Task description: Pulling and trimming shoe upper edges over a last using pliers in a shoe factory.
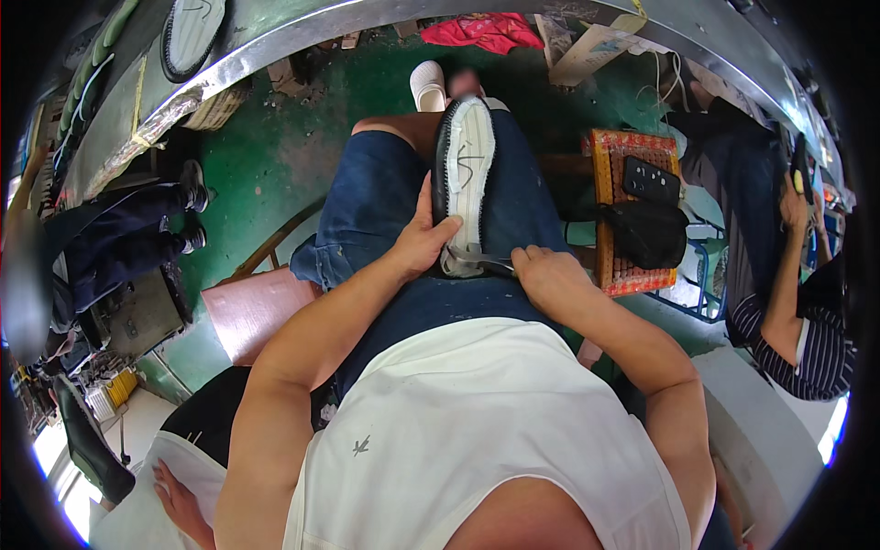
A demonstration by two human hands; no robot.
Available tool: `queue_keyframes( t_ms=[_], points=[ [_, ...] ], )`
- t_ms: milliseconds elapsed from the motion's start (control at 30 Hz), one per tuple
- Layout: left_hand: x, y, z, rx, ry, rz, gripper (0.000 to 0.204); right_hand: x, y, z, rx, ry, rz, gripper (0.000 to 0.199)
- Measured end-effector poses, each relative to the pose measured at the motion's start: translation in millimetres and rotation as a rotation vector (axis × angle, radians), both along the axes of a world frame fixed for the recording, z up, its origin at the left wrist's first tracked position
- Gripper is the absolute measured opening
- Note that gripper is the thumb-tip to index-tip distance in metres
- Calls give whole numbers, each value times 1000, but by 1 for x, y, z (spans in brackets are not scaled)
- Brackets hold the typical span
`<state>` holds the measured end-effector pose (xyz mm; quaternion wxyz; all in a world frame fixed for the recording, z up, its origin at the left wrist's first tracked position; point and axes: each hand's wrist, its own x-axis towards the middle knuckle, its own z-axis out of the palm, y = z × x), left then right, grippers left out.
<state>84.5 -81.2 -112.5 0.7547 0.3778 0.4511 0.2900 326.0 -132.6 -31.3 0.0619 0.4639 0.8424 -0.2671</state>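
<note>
Shoe (471, 151): lies underside up across your thighs, toe pointing away from you, its pale bottom bearing dark marks inside a black edge.
Left hand (423, 240): grasps the shoe near the heel, thumb pressed on the underside.
Right hand (555, 280): grips a slim metal tool (495, 261), whose far end meets the heel; its exact shape is too small to tell.
Stool (602, 192): stands to your right, carrying a black device (651, 180) and a black pouch (645, 234).
Tabletop (275, 53): runs ahead of you, with another sole (194, 37) at the left.
</note>
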Motion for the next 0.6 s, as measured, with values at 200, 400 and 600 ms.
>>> queue_keyframes(
  t_ms=[200,400,600],
  points=[
    [-12,-18,-42,375,408,-340,100,15,7,-8,-261,-20,-59,13],
    [2,-22,-10,195,235,-353,123,65,23,-22,-545,138,-30,19],
    [7,-24,-3,327,347,-271,130,16,57,13,-377,758,-577,35]
  ],
)
